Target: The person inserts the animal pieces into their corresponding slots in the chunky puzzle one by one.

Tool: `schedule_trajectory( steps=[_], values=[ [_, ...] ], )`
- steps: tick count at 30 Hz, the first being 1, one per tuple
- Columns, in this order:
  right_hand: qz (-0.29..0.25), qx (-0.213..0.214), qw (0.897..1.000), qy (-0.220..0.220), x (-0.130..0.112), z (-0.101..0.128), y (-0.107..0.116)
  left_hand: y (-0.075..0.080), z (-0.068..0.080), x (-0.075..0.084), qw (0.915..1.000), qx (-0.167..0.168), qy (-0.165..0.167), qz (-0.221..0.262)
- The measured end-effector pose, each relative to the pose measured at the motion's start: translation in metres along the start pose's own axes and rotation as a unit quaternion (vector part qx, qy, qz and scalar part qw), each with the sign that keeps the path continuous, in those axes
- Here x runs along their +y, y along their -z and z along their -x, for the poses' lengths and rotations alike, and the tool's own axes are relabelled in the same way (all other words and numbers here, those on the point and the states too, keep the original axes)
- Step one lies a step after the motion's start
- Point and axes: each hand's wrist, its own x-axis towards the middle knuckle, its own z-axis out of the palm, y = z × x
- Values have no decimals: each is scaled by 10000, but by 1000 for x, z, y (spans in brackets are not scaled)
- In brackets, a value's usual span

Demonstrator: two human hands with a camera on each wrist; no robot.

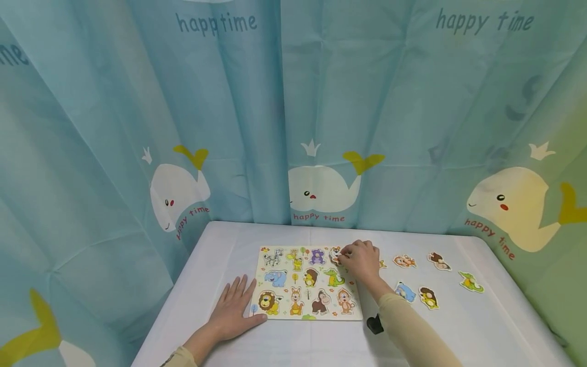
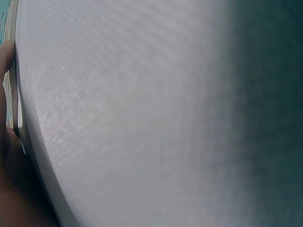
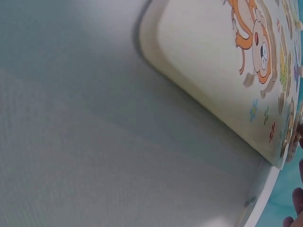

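A wooden animal puzzle board (image 1: pixel 302 311) lies on the white table (image 1: pixel 284 346), filled with cartoon animal pieces. My right hand (image 1: pixel 361 260) is at the board's far right corner, fingers curled, pinching a small animal piece (image 1: pixel 335 254) over its slot. My left hand (image 1: pixel 234 308) lies flat on the table with straight fingers, its thumb against the board's near left edge. The right wrist view shows the board's corner (image 3: pixel 208 61) with an orange monkey picture (image 3: pixel 255 42). In the left wrist view only table cloth (image 2: pixel 142 113) and a bit of my palm (image 2: pixel 9 189) show.
Several loose animal pieces lie right of the board: a blue one (image 1: pixel 405 291), a brown-yellow one (image 1: pixel 428 297), a green one (image 1: pixel 471 282), a brown one (image 1: pixel 438 261) and an orange one (image 1: pixel 404 261). A whale-print curtain (image 1: pixel 293 127) walls the table. A black wrist-camera mount (image 1: pixel 374 324) sits by my right forearm.
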Motion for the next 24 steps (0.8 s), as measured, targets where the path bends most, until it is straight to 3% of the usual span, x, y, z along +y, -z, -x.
schedule_trajectory(
  steps=[24],
  values=[
    [85, -28, 9999, 57, -1, -1, -8, 0, 0, 1, 10000, 52, 30, -51]
  ],
)
